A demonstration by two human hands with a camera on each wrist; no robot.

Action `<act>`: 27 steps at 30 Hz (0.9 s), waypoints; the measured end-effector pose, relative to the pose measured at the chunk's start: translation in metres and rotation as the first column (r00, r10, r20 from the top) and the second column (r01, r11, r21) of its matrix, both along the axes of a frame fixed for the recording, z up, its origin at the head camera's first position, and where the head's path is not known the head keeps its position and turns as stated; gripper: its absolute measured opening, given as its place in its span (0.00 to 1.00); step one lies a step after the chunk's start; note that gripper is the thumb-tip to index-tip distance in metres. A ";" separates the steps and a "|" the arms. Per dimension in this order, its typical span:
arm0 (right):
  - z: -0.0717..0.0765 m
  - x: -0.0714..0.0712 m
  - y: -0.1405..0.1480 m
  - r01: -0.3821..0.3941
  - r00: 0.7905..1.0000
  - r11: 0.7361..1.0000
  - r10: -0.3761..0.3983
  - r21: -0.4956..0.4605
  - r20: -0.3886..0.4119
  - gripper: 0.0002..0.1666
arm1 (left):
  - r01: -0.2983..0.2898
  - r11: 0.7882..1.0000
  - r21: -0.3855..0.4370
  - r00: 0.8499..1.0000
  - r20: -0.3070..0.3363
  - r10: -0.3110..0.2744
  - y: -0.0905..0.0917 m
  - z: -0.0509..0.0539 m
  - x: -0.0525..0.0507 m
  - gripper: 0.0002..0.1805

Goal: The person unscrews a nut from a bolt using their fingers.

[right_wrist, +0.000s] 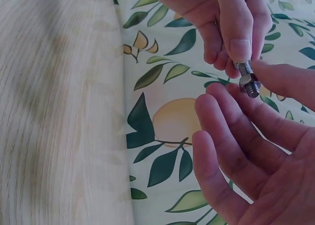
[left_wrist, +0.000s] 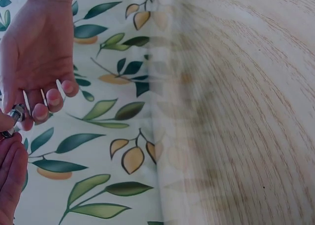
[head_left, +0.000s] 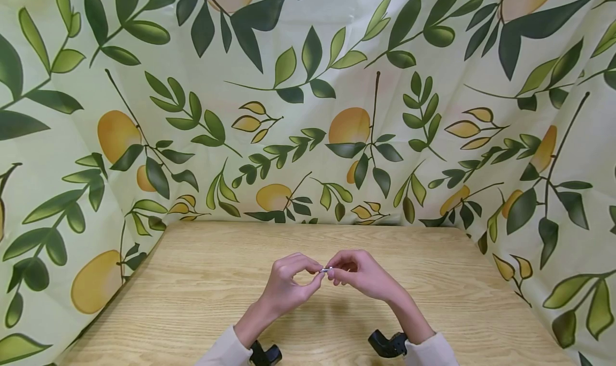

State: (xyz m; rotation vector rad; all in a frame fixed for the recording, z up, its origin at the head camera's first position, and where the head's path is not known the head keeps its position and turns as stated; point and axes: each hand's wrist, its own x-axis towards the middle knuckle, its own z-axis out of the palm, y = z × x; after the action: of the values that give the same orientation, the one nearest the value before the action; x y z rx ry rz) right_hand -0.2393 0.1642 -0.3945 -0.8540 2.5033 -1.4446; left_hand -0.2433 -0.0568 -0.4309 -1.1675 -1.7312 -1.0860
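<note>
Above the table, a small silver bolt (head_left: 324,270) spans the gap between the two hands. My left hand (head_left: 291,281) pinches one end of it between thumb and forefinger. In the right wrist view a hex nut (right_wrist: 245,81) sits on the thread, with the bolt's threaded tip poking out past it. The thumb and forefinger of my right hand (head_left: 362,275) pinch at the nut, while its other fingers are spread loosely below. My left fingertips hide the far end of the bolt in that view.
Beneath the hands lies a wood-grain table (head_left: 207,259). A cloth (head_left: 298,157) printed with leaves and fruit hangs behind and along both sides. Black wrist cameras (head_left: 387,344) are strapped to both wrists, by the light sleeves (head_left: 430,351).
</note>
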 end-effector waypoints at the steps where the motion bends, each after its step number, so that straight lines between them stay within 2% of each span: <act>1: 0.000 0.000 0.000 0.001 1.000 1.000 -0.001 0.001 -0.002 0.09 | -0.001 1.000 0.000 1.000 0.000 0.001 0.000 0.000 0.000 0.10; 7: 0.000 0.000 0.000 0.012 1.000 1.000 -0.012 0.008 -0.014 0.10 | 0.000 1.000 -0.008 1.000 0.005 0.000 0.000 0.001 0.001 0.10; 24: 0.001 0.001 0.001 -0.014 1.000 1.000 0.015 0.025 -0.012 0.10 | -0.004 1.000 0.007 1.000 -0.003 0.004 0.001 0.000 0.001 0.10; 27: 0.001 0.001 0.001 -0.011 1.000 1.000 0.011 0.020 -0.019 0.09 | -0.005 1.000 0.007 1.000 -0.003 0.005 0.001 0.000 0.001 0.06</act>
State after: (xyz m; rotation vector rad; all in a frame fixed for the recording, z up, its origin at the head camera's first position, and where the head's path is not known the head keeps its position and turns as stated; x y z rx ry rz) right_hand -0.2387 0.1652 -0.3935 -0.8811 2.5184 -1.4122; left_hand -0.2424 -0.0561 -0.4313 -1.1596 -1.7255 -1.0864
